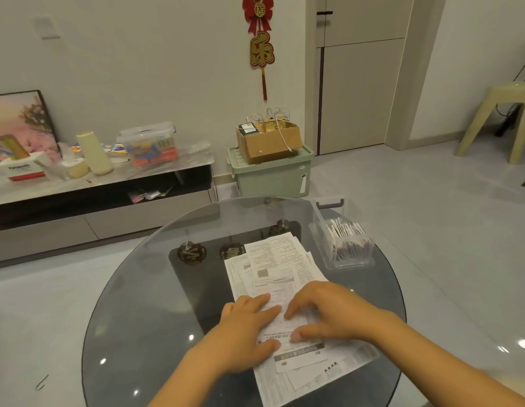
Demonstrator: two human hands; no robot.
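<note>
As both hands bear down on a stack of papers (271, 261) near the front middle of a round glass table (137, 304), a person appears to be midway through flattening or squaring the printed sheets. The left hand (249, 327) lies flat on the stack's left edge, fingers straight and together, thumb on the paper. The right hand (328, 312) arches over the top slip (277, 290), fingertips and thumb down on it; whether they nip the slip or only press cannot be told. A clear plastic box (343, 248) of small packets stands just beside the papers, on the right rim of the table. Judging by the uneven, fanned edges, the sorting is far from finished. The next move likely calls for the left hand to pin the pile while the right lifts or slides the top slip free without dragging the sheets beneath.
</note>
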